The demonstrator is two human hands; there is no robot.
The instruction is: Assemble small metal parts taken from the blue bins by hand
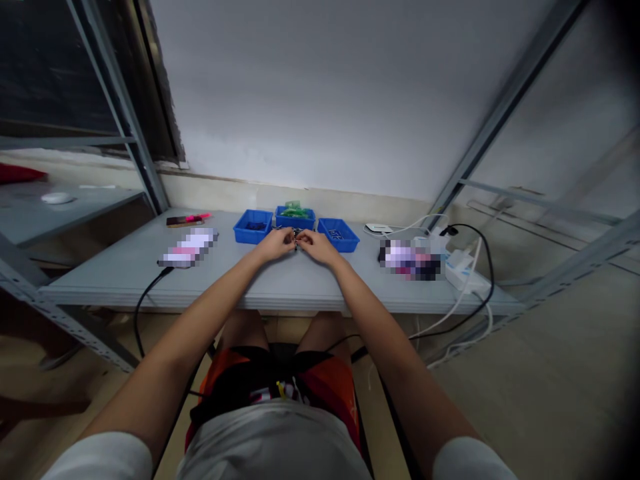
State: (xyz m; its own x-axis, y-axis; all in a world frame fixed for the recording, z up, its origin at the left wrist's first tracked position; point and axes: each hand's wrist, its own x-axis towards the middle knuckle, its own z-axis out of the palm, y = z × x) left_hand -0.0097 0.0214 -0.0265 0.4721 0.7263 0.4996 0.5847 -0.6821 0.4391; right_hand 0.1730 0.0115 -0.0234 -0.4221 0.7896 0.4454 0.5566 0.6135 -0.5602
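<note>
My left hand and my right hand meet over the middle of the grey table. Their fingers are closed in a pinch around a small dark part, too small and too covered by the fingertips to name. Just behind my hands, a blue bin holds green crumpled plastic. To the left, another blue bin contains small dark pieces. On the right side, a third blue bin has a few small blue-and-white pieces in it.
A blurred-out phone with a black cable lies at left, near a dark flat object with a pink pen. At right are another blurred device, a white power strip and tangled cables. Metal shelf posts flank the table.
</note>
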